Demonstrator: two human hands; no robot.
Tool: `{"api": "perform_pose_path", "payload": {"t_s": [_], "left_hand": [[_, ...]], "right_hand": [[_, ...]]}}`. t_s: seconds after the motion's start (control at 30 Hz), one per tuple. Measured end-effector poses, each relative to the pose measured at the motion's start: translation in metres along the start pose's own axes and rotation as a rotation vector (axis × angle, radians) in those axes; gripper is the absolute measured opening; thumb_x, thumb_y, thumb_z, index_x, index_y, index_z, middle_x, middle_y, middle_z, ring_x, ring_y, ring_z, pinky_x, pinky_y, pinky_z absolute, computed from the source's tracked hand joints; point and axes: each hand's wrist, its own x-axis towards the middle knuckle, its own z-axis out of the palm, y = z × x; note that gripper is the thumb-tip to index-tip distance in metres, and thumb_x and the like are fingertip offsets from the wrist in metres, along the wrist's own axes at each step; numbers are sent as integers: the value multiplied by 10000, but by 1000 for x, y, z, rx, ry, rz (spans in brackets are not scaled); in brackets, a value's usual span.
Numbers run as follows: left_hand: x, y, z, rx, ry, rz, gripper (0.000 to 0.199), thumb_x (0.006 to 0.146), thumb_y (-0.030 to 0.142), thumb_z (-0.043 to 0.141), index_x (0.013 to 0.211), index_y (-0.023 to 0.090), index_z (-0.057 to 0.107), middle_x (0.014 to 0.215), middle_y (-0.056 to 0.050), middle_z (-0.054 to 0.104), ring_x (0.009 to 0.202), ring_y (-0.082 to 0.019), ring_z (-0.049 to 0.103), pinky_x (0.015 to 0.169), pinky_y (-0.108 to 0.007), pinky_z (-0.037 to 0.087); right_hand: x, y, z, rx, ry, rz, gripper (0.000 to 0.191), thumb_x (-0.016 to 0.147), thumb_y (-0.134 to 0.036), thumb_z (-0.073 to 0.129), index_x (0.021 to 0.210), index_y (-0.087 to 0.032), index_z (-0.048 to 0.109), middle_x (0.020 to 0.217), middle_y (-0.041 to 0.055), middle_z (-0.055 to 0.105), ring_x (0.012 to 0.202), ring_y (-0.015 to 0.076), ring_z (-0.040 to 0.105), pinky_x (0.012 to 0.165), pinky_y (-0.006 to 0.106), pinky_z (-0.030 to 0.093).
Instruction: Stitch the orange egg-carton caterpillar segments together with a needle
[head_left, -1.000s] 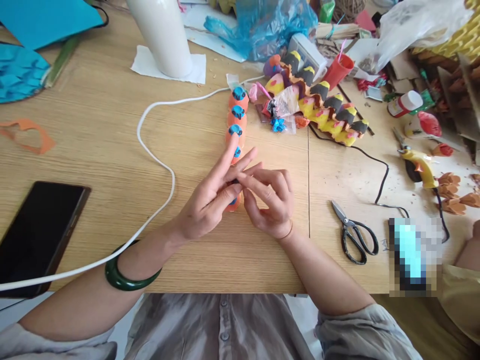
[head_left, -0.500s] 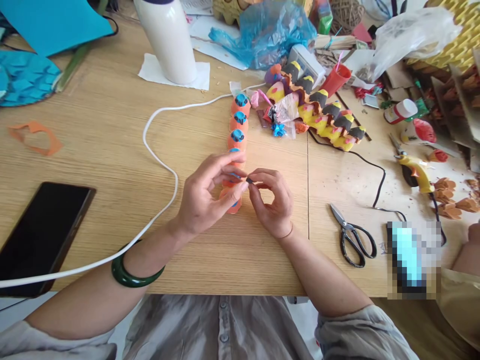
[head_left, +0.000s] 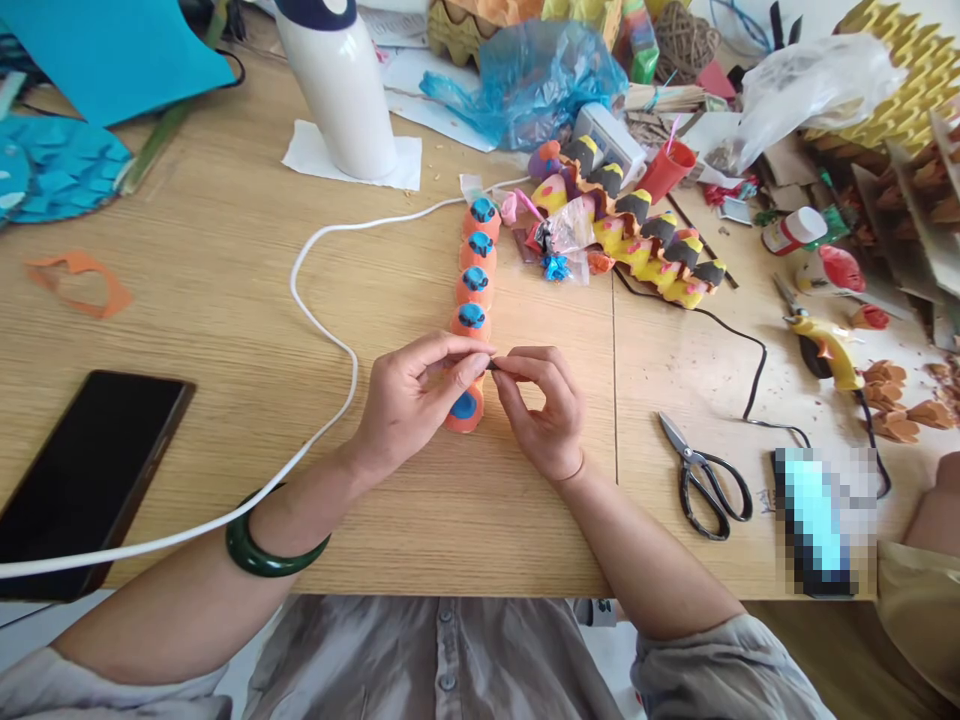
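An orange bumpy strip (head_left: 489,258) with blue discs and dark marks on its bumps runs away from me down the middle of the table. My left hand (head_left: 420,395) is over its near part and hides some bumps; the nearest bump, with a plain blue disc (head_left: 463,405), shows below the fingers. Thumb and fingertips of my left hand are closed at a small dark piece (head_left: 492,365). My right hand (head_left: 546,405), just right of the strip, pinches the same dark piece between thumb and forefinger.
A white cable (head_left: 352,360) curves left of my hands, near a black phone (head_left: 90,460). Scissors (head_left: 697,470) lie at the right. Behind stand a white bottle (head_left: 341,95) and a yellow-and-black bumpy craft (head_left: 637,235). Another person's arm (head_left: 937,510) rests at the right edge.
The fingers of my left hand have drawn together and shifted slightly, uncovering one more blue-topped bump above them and the nearest disc. My right hand keeps its pinch.
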Motion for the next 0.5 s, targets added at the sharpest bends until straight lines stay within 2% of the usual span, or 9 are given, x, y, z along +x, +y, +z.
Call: {"api": "perform_pose_path", "payload": {"t_s": [0.13, 0.33, 0.5], "left_hand": [[0, 0, -1, -5, -42, 28, 182, 931, 407, 775, 1022, 257, 823, 1054, -30, 823, 985, -208, 768, 923, -316, 621], [1, -2, -1, -26, 3, -11, 182, 941, 394, 771, 1008, 232, 820, 1006, -23, 831, 929, -189, 783, 871, -289, 629], [1, -3, -2, 8, 5, -5, 207, 938, 425, 771, 987, 230, 821, 983, -21, 833, 904, -187, 782, 852, -280, 620]], "right_hand": [[0, 1, -1, 35, 19, 18, 143, 972, -124, 683, 1069, -229, 694, 964, 26, 727, 844, 138, 700, 678, 292, 614], [2, 1, -1, 71, -2, 51, 145, 984, -153, 674, 1107, -225, 696, 988, 29, 740, 837, 126, 702, 667, 271, 625], [2, 0, 0, 55, 3, 53, 97, 980, -150, 675, 1041, -225, 684, 944, 16, 723, 813, 120, 692, 658, 265, 624]]}}
